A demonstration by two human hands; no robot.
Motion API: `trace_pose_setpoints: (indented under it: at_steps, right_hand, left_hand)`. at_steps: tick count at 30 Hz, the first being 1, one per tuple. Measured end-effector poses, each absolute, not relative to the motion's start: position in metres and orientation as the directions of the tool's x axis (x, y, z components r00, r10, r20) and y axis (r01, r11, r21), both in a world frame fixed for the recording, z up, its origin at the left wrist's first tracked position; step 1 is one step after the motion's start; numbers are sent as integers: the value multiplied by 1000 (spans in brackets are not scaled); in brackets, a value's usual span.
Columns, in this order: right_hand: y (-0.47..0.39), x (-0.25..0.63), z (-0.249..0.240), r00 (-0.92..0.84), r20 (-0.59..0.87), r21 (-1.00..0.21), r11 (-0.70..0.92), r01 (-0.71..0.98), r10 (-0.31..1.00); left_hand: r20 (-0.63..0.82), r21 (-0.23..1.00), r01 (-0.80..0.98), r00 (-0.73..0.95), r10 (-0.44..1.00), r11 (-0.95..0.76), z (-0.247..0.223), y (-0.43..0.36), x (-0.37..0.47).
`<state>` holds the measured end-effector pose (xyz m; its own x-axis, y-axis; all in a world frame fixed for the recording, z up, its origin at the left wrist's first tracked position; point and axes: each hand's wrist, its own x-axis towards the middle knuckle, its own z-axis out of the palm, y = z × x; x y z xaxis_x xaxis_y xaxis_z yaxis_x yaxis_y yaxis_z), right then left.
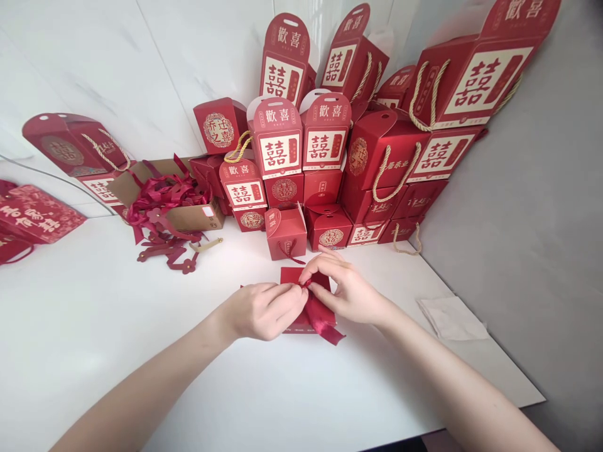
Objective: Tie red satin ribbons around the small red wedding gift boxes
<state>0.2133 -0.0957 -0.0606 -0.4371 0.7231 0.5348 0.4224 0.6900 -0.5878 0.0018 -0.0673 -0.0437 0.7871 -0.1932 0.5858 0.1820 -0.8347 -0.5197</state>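
A small red gift box (293, 274) lies on the white table in front of me, its middle covered by my hands. Over its top runs a dark red ribbon (324, 319), with one tail hanging past the front right corner. My left hand (271, 309) comes in from the left with its fingers closed, pinching the ribbon above the box. From the right, my right hand (347, 285) pinches the same ribbon between thumb and index finger, its other fingers raised. The fingertips of both hands meet at a small bunched part of the ribbon.
Stacked red gift boxes (277, 141) with rope handles line the wall behind. An open cardboard box (195, 218) spills ribbons (176, 188) onto the table at the back left. Red bags (40, 213) sit at far left. A folded white tissue (452, 318) lies at right.
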Motion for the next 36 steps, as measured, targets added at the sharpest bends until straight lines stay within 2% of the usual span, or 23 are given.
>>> trace_pose_setpoints:
  at_steps: [4,7,10,13,14,15,16,17,19,23,26,29,32,34,36]
  right_hand:
    - [-89,214,-69,-284,693,-393,677,622,663]
    - [-83,221,-72,-258,758,-245,629,738,599]
    - [-84,241,-63,-192,810,-180,546,818,554]
    - [-94,273,-44,-26,790,-327,457,827,612]
    - [-98,284,-37,-107,695,-395,501,770,711]
    - [-102,294,-31,-295,525,-465,560,686,798]
    - [-105,301,-26,-455,338,-553,565,613,824]
    - [-107,305,-24,-583,188,-623,555,551,791]
    - [-106,303,-26,-630,66,-739,462,491,774]
    - [-96,270,-45,-356,55,-846,233,479,933]
    - [-92,248,-55,-349,2,-911,146,387,937]
    - [-94,240,-57,-409,-83,-981,-2,195,909]
    - [-96,237,-55,-430,-65,-997,-73,-1,900]
    - [-96,234,-56,-404,-60,-994,-93,-64,913]
    - [-96,231,-57,-392,-76,-990,-114,-77,917]
  left_hand:
    - [579,-516,178,793,-188,-838,-42,-68,3]
    - [590,-504,186,788,-179,-843,-42,-68,3]
    - [603,-493,202,781,-165,-846,-43,-68,3]
    - [610,-477,198,776,-161,-856,-43,-68,3]
    - [610,-477,193,775,-165,-858,-43,-68,3]
    - [607,-480,187,776,-170,-857,-43,-68,3]
    - [603,-484,183,778,-175,-856,-43,-68,3]
    - [600,-487,180,780,-177,-855,-43,-68,3]
    - [596,-486,177,783,-177,-856,-42,-68,4]
    - [588,-492,165,787,-187,-855,-42,-67,4]
    - [584,-500,160,789,-194,-851,-42,-66,4]
    - [581,-514,167,789,-199,-841,-42,-66,3]
    - [582,-524,164,785,-210,-836,-43,-66,4]
    - [586,-502,160,785,-199,-850,-44,-66,4]
    - [606,-419,177,785,-129,-890,-46,-65,4]
